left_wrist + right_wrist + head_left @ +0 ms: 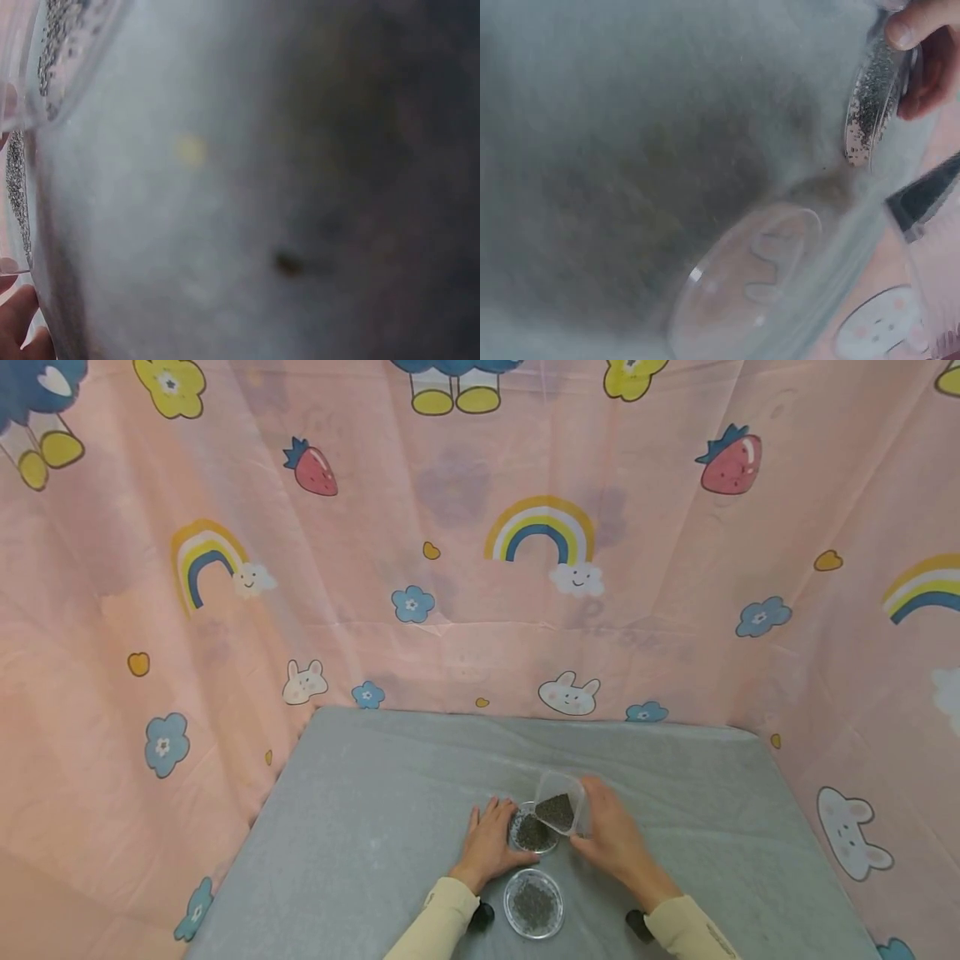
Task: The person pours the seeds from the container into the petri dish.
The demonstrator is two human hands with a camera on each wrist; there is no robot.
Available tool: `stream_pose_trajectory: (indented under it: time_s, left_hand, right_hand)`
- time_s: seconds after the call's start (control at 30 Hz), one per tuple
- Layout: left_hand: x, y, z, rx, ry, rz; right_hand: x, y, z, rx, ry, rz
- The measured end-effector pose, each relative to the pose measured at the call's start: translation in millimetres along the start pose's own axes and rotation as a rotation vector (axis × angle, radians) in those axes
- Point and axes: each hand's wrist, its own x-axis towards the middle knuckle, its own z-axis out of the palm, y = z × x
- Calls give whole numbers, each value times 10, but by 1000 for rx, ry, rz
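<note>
In the head view my right hand (618, 839) grips a clear square plastic container (576, 793), tilted to the left above a petri dish (522, 842). Dark granules (555, 812) lie heaped toward its lowered side. The dish, which holds similar granules, is held at its rim between the thumb and fingers of my left hand (489, 845); the container hides part of it. In the right wrist view the left thumb (902, 34) rests on the rim. Nearer to me, a second petri dish (534, 903) with a thin grey spread of granules stands by my left wrist.
A grey cloth (375, 827) covers the table. In the right wrist view a clear round disc (735, 292) lies on it. Behind and beside the table hangs a pink printed curtain (360, 568). Small black devices (639, 927) sit at both wrists.
</note>
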Motion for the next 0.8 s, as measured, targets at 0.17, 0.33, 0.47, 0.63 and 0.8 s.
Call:
stream_pose_trajectory:
  time_s: [0.17,0.33,0.47,0.63,0.8]
  left_hand:
    - [2,-1,-1,-22,-14,-17]
    - [-2,-10,11,-27,-31,-31]
    - [1,-13,17,-26,-45,-39]
    - [9,-12,25,-19,-43,-34]
    - [8,-10,25,-21,-47,-35]
  right_hand:
    - [-175,12,-50,100,43,320]
    - [-379,90,-220,122,74,648]
    - [-537,228,-377,125,126,811]
    - [-728,370,-540,152,197,948]
    - [-874,481,-625,136,202,1073]
